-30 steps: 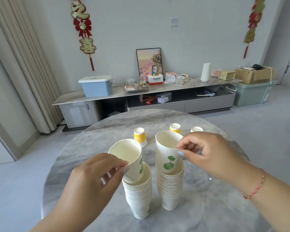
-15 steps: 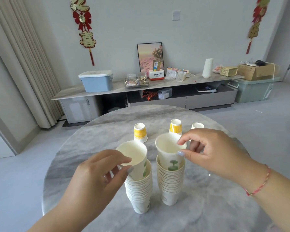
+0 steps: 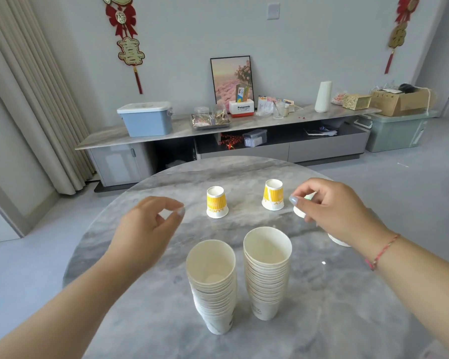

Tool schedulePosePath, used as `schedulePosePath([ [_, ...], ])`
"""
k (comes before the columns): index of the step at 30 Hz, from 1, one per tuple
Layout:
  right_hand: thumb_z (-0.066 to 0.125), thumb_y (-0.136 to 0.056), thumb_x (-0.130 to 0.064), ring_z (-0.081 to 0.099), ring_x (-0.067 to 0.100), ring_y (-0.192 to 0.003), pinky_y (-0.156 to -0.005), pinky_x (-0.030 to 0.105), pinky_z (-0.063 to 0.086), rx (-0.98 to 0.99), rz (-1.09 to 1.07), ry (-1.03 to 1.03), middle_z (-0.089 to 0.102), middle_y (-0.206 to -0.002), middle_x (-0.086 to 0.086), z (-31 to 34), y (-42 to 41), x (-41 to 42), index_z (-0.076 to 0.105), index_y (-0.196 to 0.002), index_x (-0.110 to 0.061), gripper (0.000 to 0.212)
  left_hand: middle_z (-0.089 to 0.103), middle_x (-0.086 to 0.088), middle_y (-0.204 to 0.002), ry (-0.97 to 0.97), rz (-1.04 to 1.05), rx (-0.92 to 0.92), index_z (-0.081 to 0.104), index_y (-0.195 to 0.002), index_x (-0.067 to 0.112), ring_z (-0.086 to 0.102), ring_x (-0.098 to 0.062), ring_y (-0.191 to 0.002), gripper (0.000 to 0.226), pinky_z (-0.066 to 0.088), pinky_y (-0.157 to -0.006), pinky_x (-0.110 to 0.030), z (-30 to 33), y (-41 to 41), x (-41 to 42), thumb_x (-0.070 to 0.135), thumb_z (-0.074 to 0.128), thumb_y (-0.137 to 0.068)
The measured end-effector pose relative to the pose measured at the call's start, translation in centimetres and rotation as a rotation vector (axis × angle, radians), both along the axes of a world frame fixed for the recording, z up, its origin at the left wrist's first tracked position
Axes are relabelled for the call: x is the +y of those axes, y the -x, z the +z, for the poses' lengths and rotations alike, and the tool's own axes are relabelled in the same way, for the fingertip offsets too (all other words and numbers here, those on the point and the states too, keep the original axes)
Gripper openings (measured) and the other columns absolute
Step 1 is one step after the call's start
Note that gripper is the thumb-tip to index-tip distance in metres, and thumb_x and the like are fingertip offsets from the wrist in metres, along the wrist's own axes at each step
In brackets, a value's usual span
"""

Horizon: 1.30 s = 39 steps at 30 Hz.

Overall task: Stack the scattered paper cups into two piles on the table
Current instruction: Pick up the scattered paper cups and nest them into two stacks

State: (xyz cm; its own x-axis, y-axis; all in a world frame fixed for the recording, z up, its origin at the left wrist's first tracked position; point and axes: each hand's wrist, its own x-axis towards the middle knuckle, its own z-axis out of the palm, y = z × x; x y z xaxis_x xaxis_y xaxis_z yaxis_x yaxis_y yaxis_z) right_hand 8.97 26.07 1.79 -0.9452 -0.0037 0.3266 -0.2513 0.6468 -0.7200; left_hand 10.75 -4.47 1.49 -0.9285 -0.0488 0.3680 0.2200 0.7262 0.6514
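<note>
Marble table (image 3: 145,301): two cup stacks (image 3: 266,273), hands (image 3: 151,229) apart.

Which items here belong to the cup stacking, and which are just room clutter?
Job:
- left pile
- right pile
- two upside-down yellow cups
- cup at the right hand
- left hand, empty
- table

Clutter:
- blue bin
- framed picture
- cardboard box

Two tall piles (image 3: 240,281) stand side by side toward the table's (image 3: 130,255) near edge, a narrow gap between; two upturned yellow cups (image 3: 217,202) stand well apart toward the far edge; the left side lies bare.
</note>
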Motion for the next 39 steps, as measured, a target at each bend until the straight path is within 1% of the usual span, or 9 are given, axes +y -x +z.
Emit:
schedulePosePath([
  [5, 0.066, -0.080, -0.026, 0.058, 0.019, -0.076, -0.063, 0.027, 0.041, -0.041, -0.047, -0.098, 0.064, -0.081, -0.011, -2.2, 6.8, -0.2, 0.061, -0.087, -0.022, 0.010, 0.050, 0.002, -0.124, 0.252, -0.069, -0.085, 0.052, -0.127, 0.025, 0.058, -0.011, -0.096, 0.046, 0.041, -0.081, -0.024, -1.2, 6.9, 0.9, 0.041, 0.062, -0.085],
  [12, 0.067, -0.077, -0.031, 0.051, 0.027, -0.112, -0.091, 0.035, 0.043, -0.170, -0.096, -0.415, 0.048, -0.128, 0.008, -5.5, 16.6, 0.3, 0.045, -0.123, -0.017, 0.053, 0.034, -0.004, -0.144, 0.407, -0.138, -0.218, 0.027, -0.144, 0.031, 0.044, -0.025, -0.126, 0.077, 0.039, -0.100, -0.036, -5.0, 15.8, 3.4, 0.041, 0.068, -0.080],
  [18, 0.063, -0.077, -0.036, 0.038, 0.033, -0.124, -0.099, 0.042, 0.041, -0.323, -0.072, -0.677, 0.034, -0.139, 0.009, -8.7, 22.6, -0.3, 0.028, -0.140, -0.028, 0.073, 0.016, -0.008, -0.154, 0.505, -0.148, -0.357, 0.017, -0.146, 0.036, 0.032, -0.034, -0.134, 0.086, 0.037, -0.104, -0.044, -8.4, 22.0, 4.9, 0.038, 0.068, -0.078],
  [22, 0.052, -0.081, -0.026, 0.034, 0.034, -0.126, -0.099, 0.043, 0.042, -0.447, -0.049, -0.764, 0.022, -0.144, 0.007, -10.4, 24.3, -0.8, 0.026, -0.140, -0.038, 0.065, 0.000, -0.003, -0.159, 0.540, -0.175, -0.471, 0.006, -0.148, 0.039, 0.029, -0.037, -0.137, 0.088, 0.035, -0.104, -0.043, -10.0, 24.2, 5.8, 0.038, 0.063, -0.080],
  [27, 0.059, -0.077, -0.010, 0.045, 0.034, -0.107, -0.072, 0.034, 0.044, -0.353, -0.042, -0.762, 0.036, -0.121, 0.011, -10.4, 23.3, -1.3, 0.047, -0.121, -0.025, 0.047, 0.035, -0.009, -0.130, 0.613, -0.116, -0.432, 0.033, -0.136, 0.030, 0.056, -0.036, -0.104, 0.072, 0.050, -0.078, -0.038, -10.2, 24.5, 5.7, 0.024, 0.071, -0.074],
  [31, 0.073, -0.068, -0.018, 0.052, 0.030, -0.094, -0.075, 0.033, 0.045, -0.217, -0.102, -0.482, 0.045, -0.112, 0.009, -8.8, 21.5, -1.0, 0.047, -0.108, -0.018, 0.047, 0.050, -0.004, -0.103, 0.341, 0.040, -0.385, 0.040, -0.111, 0.019, 0.056, -0.029, -0.087, 0.062, 0.049, -0.068, -0.037, -8.9, 23.3, 4.7, 0.035, 0.079, -0.066],
  [34, 0.080, -0.066, -0.024, 0.058, 0.025, -0.090, -0.074, 0.037, 0.052, -0.223, -0.182, 0.235, 0.051, -0.109, 0.008, -6.5, 20.2, -1.3, 0.046, -0.102, -0.012, 0.051, 0.057, -0.008, -0.093, -0.338, 0.113, -0.463, 0.049, -0.103, 0.009, 0.060, -0.023, -0.076, 0.060, 0.050, -0.061, -0.033, -6.7, 21.6, 4.5, 0.046, 0.078, -0.065],
  [36, 0.077, -0.072, -0.019, 0.063, 0.023, -0.084, -0.071, 0.037, 0.057, -0.315, -0.034, 0.780, 0.059, -0.110, 0.016, -5.0, 18.6, -2.1, 0.049, -0.107, -0.003, 0.047, 0.061, -0.010, -0.089, -0.723, -0.004, -0.548, 0.059, -0.095, 0.008, 0.060, -0.020, -0.074, 0.045, 0.054, -0.066, -0.035, -5.0, 19.7, 4.8, 0.045, 0.073, -0.073],
  [39, 0.068, -0.080, -0.013, 0.064, 0.018, -0.077, -0.073, 0.034, 0.057, -0.385, 0.207, 0.999, 0.062, -0.101, 0.014, -3.0, 15.8, -3.5, 0.051, -0.116, 0.001, 0.042, 0.066, -0.006, -0.088, -0.872, -0.208, -0.584, 0.064, -0.096, 0.015, 0.061, -0.019, -0.082, 0.026, 0.051, -0.076, -0.035, -2.6, 16.5, 5.2, 0.037, 0.065, -0.083],
])
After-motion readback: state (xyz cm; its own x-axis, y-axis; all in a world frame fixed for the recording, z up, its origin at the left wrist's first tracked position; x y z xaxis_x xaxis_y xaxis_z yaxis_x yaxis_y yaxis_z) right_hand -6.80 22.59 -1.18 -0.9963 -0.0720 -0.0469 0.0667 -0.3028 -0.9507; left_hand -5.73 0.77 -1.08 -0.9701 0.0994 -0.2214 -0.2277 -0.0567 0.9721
